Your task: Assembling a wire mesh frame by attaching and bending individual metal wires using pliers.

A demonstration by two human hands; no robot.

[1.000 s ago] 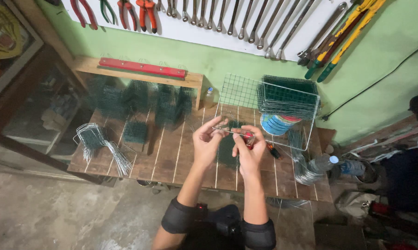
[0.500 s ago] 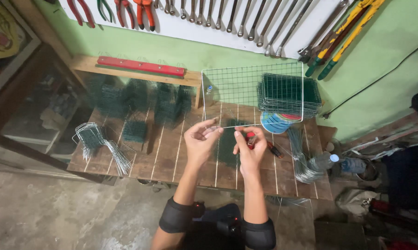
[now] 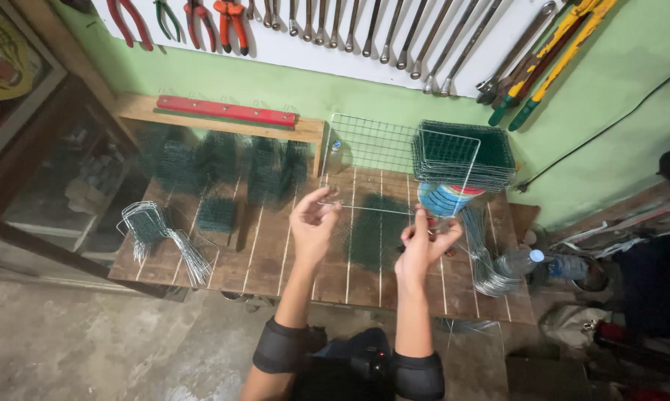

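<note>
Wooden workbench (image 3: 275, 260) before me: my left hand (image 3: 312, 223) and right hand (image 3: 424, 241) each pinch the wire panel's (image 3: 372, 160) near edge, which could slip and tip onto the bench.

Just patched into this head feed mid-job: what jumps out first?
At mid-frame the left hand and right hand are raised over a slatted wooden table, both at the front edge of a silver wire mesh panel. A stack of green mesh panels sits at the table's right rear. Above, a row of wrenches and pliers hangs on the wall.
</note>
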